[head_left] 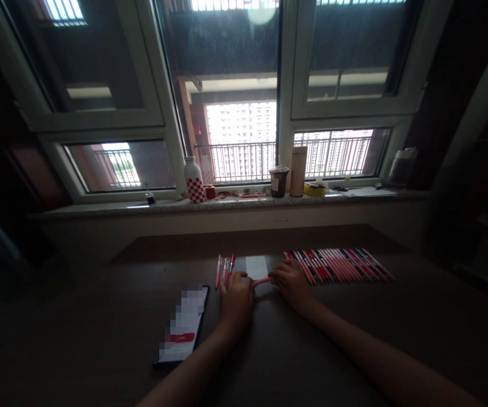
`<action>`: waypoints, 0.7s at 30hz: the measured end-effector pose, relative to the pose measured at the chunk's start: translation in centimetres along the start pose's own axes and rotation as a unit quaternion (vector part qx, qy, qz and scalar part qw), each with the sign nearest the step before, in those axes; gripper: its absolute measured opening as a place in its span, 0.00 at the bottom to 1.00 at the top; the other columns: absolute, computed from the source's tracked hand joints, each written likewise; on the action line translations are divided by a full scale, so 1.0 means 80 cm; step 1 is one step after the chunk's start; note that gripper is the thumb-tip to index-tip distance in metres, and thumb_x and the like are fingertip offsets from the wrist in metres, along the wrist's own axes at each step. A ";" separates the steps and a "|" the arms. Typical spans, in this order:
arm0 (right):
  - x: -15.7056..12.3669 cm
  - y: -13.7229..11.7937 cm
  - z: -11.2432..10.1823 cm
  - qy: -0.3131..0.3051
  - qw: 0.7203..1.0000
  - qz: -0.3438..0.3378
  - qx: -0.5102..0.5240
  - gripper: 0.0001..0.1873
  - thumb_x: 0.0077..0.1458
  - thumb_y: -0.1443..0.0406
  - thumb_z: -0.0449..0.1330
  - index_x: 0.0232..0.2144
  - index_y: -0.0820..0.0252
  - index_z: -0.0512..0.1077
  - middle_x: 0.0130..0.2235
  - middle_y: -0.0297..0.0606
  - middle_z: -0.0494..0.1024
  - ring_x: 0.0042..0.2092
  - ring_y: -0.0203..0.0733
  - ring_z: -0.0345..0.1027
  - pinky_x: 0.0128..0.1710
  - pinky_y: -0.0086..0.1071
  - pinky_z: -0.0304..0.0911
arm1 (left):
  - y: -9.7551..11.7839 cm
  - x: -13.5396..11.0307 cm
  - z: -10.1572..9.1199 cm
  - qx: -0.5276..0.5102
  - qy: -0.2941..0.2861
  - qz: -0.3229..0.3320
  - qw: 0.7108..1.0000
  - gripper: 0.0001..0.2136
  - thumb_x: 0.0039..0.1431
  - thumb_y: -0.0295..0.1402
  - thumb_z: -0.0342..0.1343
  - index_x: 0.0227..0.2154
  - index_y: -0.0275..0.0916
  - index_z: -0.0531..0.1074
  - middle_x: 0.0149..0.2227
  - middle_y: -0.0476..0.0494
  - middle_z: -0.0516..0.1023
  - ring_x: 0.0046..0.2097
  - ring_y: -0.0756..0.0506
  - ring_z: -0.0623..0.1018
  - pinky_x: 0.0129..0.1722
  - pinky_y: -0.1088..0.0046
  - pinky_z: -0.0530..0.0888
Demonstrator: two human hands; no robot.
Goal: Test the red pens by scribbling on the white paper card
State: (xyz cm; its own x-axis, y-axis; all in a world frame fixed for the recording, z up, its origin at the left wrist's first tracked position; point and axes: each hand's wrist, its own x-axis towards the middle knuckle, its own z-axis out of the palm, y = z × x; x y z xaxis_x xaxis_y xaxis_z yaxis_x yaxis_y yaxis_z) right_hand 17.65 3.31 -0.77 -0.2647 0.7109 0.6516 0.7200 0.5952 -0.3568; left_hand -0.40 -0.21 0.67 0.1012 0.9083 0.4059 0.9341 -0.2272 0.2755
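Observation:
Above the dark table, my left hand [236, 297] and my right hand [292, 287] hold a pink pen [262, 280] between them, one at each end. The pen lies roughly sideways, and the fingers of both hands are closed on it. Just beyond it is a pale rectangular sheet [256, 265]. A few pink and red pens [218, 272] lie side by side next to my left hand. Beyond my right hand stretches a long row of pink, red and black pens [337, 264], set closely parallel.
A phone [182, 325] lies on the table [112, 316] left of my left forearm. On the windowsill [163, 208] stand a checkered bottle [195, 181], a drink cup [278, 181], a tall tan flask [297, 171] and a yellow item [314, 188].

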 end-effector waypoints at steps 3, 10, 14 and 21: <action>0.000 -0.003 -0.002 0.002 1.000 0.008 -0.006 0.06 0.55 0.68 0.60 0.34 0.53 0.77 0.35 0.36 0.77 0.46 0.47 0.61 0.48 0.41 0.53 | 0.000 0.000 -0.001 -0.001 0.008 0.000 1.000 0.13 0.64 0.36 0.44 0.39 0.42 0.74 0.49 0.42 0.72 0.52 0.41 0.69 0.57 0.52 0.58; -0.001 0.001 0.001 0.014 1.000 0.022 -0.011 0.07 0.57 0.67 0.57 0.34 0.54 0.76 0.37 0.38 0.77 0.46 0.47 0.60 0.48 0.41 0.52 | -0.001 0.001 0.001 0.000 0.042 0.005 0.999 0.15 0.64 0.39 0.42 0.38 0.42 0.74 0.46 0.43 0.73 0.50 0.42 0.70 0.57 0.53 0.57; -0.001 0.002 0.001 0.022 0.999 0.032 -0.026 0.08 0.57 0.68 0.57 0.35 0.54 0.76 0.37 0.38 0.77 0.46 0.48 0.59 0.49 0.42 0.51 | -0.001 0.001 0.002 0.003 0.048 -0.003 0.999 0.14 0.64 0.39 0.43 0.37 0.41 0.73 0.46 0.43 0.73 0.49 0.42 0.70 0.56 0.53 0.57; -0.002 0.003 0.002 0.033 0.997 0.052 -0.053 0.08 0.57 0.68 0.57 0.35 0.54 0.76 0.37 0.39 0.76 0.47 0.51 0.58 0.48 0.43 0.51 | -0.002 0.002 0.005 0.007 0.059 -0.010 0.998 0.16 0.65 0.40 0.41 0.37 0.41 0.73 0.45 0.43 0.74 0.48 0.42 0.69 0.56 0.55 0.58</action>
State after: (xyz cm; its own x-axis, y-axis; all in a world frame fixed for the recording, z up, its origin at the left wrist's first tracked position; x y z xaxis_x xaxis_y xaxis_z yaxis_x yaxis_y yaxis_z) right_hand 17.77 3.43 -1.06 -0.1450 0.7381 0.6589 0.8061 0.4743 -0.3539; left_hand -0.39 0.14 0.34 0.0421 0.8652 0.4997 0.9405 -0.2032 0.2725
